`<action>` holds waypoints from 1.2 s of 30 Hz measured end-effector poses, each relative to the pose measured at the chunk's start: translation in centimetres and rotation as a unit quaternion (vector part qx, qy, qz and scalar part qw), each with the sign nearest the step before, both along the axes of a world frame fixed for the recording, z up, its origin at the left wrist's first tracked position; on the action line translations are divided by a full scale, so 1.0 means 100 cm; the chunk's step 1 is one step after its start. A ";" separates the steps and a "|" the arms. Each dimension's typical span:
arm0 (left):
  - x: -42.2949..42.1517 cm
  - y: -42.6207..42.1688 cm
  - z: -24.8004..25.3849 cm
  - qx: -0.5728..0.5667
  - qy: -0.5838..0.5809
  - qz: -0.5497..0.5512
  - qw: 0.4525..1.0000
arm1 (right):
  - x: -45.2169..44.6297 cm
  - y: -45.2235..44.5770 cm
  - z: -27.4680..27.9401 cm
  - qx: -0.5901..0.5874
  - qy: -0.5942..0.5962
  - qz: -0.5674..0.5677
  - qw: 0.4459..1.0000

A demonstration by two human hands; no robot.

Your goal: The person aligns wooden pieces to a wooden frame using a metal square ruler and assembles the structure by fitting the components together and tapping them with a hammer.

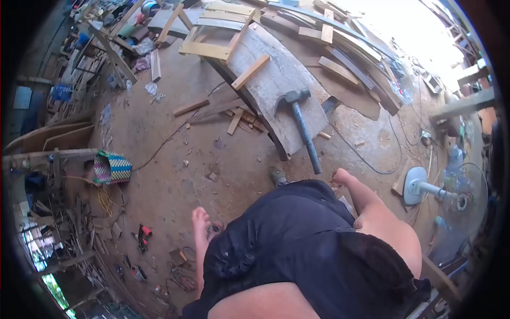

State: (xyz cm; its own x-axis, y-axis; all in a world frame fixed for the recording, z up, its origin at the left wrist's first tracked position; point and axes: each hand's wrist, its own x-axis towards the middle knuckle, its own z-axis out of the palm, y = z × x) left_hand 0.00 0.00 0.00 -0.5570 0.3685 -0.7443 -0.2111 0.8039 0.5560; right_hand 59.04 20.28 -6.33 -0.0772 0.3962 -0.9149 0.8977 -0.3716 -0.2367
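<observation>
My left hand [201, 218] hangs low over the dirt floor, its fingers loosely bent and slightly apart, with nothing visible in it. On the other side of my dark shorts, my right hand [341, 177] is held near the end of the bench; its fingers are mostly hidden. Closest to it is a claw hammer [303, 130], lying with its head on the grey wooden bench [276, 69] and its handle sticking out past the edge toward me. A short wooden strip [251, 72] rests across the bench. Farther along stands a slatted wooden frame [218, 32].
Long boards [340, 69] are piled beyond the bench. Wood offcuts [234, 119] and a cable lie on the floor. A pedestal fan [419, 186] stands at right, a woven basket [112, 168] at left. Scrap and tools crowd the left side.
</observation>
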 end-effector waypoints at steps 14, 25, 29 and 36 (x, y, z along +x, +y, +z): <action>-0.142 0.131 -0.008 0.102 0.064 -0.231 0.966 | -0.009 -0.049 0.074 0.099 -0.130 -0.433 0.887; -0.145 0.390 0.145 0.069 -0.025 -0.529 0.845 | -0.107 0.005 0.142 0.442 -0.126 -0.400 0.793; -0.053 0.449 0.290 0.328 -0.143 -0.636 0.683 | -0.155 0.006 0.188 0.402 -0.140 -0.395 0.814; 0.070 0.419 0.502 0.692 -0.015 -0.679 0.244 | -0.179 0.027 0.198 0.485 -0.120 -0.354 0.791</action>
